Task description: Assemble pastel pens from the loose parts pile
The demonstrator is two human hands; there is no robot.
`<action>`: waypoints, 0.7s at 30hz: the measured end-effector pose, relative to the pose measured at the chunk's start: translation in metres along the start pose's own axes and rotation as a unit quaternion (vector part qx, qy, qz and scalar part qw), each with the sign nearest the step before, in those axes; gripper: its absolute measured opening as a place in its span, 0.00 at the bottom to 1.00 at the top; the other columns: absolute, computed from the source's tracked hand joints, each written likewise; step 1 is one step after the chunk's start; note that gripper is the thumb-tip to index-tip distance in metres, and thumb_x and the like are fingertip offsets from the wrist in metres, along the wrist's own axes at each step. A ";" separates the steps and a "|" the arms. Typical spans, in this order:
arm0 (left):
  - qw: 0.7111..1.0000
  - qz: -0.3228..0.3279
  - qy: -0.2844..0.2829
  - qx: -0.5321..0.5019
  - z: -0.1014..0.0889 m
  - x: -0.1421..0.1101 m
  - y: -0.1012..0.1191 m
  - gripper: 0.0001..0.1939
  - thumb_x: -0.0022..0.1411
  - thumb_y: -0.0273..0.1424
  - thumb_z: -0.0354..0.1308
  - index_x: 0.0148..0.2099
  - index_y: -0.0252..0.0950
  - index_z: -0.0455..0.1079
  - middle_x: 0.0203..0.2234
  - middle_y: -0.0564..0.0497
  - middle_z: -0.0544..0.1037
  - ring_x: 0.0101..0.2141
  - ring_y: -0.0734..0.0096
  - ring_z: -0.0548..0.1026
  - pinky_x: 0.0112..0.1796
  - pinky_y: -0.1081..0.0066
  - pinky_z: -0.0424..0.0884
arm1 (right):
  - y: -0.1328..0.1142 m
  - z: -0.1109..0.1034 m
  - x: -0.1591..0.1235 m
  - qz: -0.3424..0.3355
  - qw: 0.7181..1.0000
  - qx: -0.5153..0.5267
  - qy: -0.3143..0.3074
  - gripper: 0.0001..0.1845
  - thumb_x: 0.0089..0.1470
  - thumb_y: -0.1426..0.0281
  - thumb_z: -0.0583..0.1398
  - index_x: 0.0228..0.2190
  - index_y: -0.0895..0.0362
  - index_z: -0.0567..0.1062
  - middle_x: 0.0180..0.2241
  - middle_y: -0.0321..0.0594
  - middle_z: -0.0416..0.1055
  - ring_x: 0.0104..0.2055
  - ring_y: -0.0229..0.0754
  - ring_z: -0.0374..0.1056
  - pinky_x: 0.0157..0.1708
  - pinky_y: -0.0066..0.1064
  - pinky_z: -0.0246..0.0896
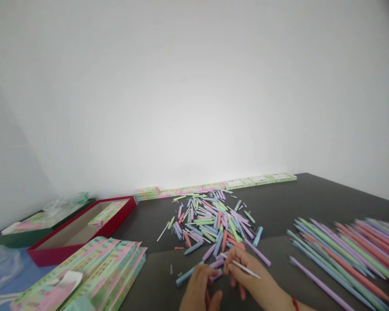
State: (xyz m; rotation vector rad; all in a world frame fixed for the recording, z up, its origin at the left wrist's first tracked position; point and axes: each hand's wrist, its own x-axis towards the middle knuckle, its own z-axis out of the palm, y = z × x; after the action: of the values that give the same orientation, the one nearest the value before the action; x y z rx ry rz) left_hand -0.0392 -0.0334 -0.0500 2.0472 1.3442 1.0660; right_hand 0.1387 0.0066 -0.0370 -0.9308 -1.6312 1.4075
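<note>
My right hand (244, 270) is closed on a thin white pen refill (246, 268), which slants down to the right across the fingers. My left hand (201, 289) is just to its left, low in the view. Its fingers are bent round the near end of a short purple pen part (218, 274), partly hidden by the fingertips; the thumb stands somewhat off. Beside that hand lies a blue pen part (185, 276). Just beyond both hands spreads a loose heap of pastel pen parts (210, 224), mixed with white refills.
Rows of long pastel pens (337, 255) lie on the dark table (162, 268) at right. Printed boxes (113, 268) are stacked at left, near a red box lid (121, 220) and a green tray (16, 239). More flat boxes (259, 179) line the white wall.
</note>
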 end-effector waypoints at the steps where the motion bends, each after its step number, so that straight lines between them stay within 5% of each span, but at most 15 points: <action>1: 0.999 0.009 -0.011 0.032 -0.014 0.005 0.005 0.10 0.56 0.28 0.51 0.41 0.37 0.68 0.37 0.47 0.71 0.36 0.65 0.71 0.38 0.69 0.66 | 0.002 0.001 0.000 0.001 1.000 -0.007 0.000 0.11 0.53 0.61 0.54 0.29 0.57 0.63 0.20 0.28 0.62 0.15 0.29 0.53 0.13 0.20 0.49; 4: 0.982 -0.051 0.020 0.180 -0.057 0.027 0.009 0.11 0.62 0.27 0.44 0.40 0.38 0.68 0.38 0.47 0.73 0.41 0.67 0.71 0.43 0.70 0.64 | 0.008 0.004 -0.001 -0.013 1.000 -0.013 -0.003 0.09 0.55 0.63 0.53 0.29 0.56 0.63 0.21 0.28 0.61 0.16 0.29 0.54 0.14 0.19 0.49; 8: 0.935 -0.126 -0.027 0.329 -0.091 0.056 -0.017 0.11 0.60 0.25 0.46 0.36 0.36 0.70 0.35 0.47 0.75 0.40 0.66 0.72 0.42 0.70 0.63 | 0.013 0.005 -0.002 -0.040 0.999 -0.025 0.004 0.09 0.56 0.63 0.53 0.30 0.56 0.63 0.21 0.27 0.57 0.18 0.29 0.53 0.16 0.19 0.50; 13: 0.914 -0.154 -0.061 0.372 -0.090 0.068 -0.045 0.07 0.54 0.25 0.53 0.34 0.38 0.71 0.34 0.50 0.76 0.38 0.64 0.73 0.37 0.71 0.63 | 0.006 0.001 -0.003 -0.042 0.998 -0.050 0.008 0.11 0.57 0.61 0.53 0.32 0.56 0.66 0.21 0.28 0.56 0.20 0.31 0.55 0.20 0.22 0.53; 21: 0.910 -0.138 -0.056 0.387 -0.086 0.069 -0.043 0.07 0.57 0.25 0.48 0.29 0.37 0.65 0.30 0.48 0.74 0.35 0.63 0.71 0.35 0.69 0.61 | 0.006 0.000 0.001 -0.030 0.999 -0.023 0.005 0.13 0.55 0.59 0.55 0.34 0.57 0.69 0.23 0.31 0.63 0.21 0.33 0.61 0.23 0.24 0.57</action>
State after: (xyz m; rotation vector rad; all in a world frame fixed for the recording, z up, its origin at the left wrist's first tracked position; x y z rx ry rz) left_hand -0.1165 0.0444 -0.0065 2.2632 2.1461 0.2817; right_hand 0.1380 0.0079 -0.0426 -0.9064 -1.6757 1.3281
